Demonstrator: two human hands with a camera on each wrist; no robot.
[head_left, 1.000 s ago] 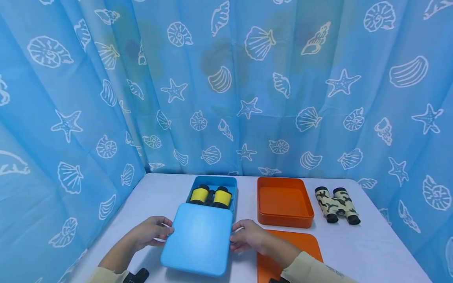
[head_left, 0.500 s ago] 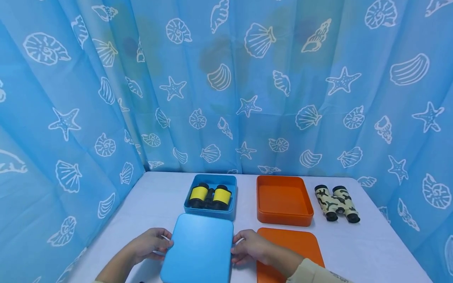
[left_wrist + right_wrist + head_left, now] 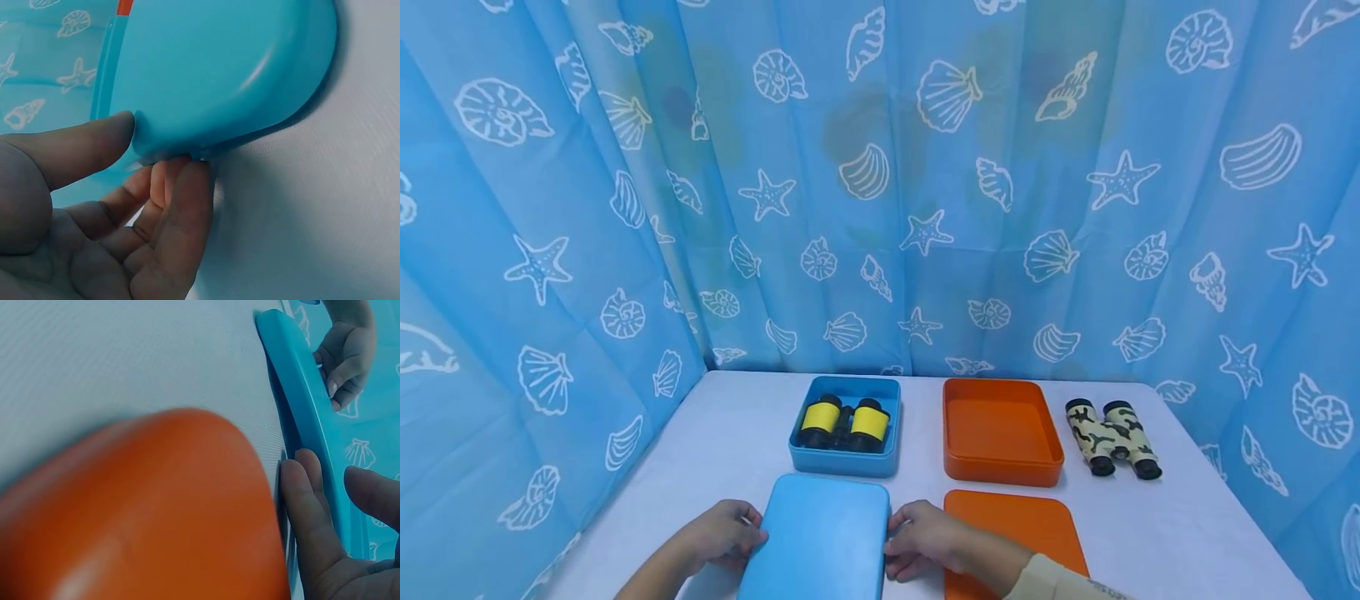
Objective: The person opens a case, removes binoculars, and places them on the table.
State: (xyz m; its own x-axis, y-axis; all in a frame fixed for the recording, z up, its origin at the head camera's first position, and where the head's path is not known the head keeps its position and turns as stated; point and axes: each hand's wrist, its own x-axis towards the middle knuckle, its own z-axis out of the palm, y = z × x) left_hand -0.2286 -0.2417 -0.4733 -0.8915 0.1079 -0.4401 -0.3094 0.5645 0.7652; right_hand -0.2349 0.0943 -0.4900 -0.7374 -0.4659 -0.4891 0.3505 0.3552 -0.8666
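A light blue lid [image 3: 820, 542] lies between my two hands at the near side of the table. My left hand [image 3: 724, 535] pinches its left edge; in the left wrist view the thumb is on the rim and the fingers [image 3: 187, 206] are under it. My right hand [image 3: 925, 540] grips the opposite edge, fingers [image 3: 303, 500] beneath the rim in the right wrist view. Just behind the lid stands the blue box [image 3: 844, 463], uncovered, with black and yellow binoculars [image 3: 868, 423] inside.
An orange box [image 3: 1003, 471] stands right of the blue one, its inside bare. Its orange lid [image 3: 1037, 533] lies in front, partly under my right forearm. Camouflage binoculars [image 3: 1112, 437] lie at the far right. A blue shell-print curtain [image 3: 880, 225] hangs behind the white table [image 3: 737, 425].
Both hands have drawn the blue lid back toward me and lowered it, off the front of the blue box. The binoculars in that box now show whole. The orange things have not moved.
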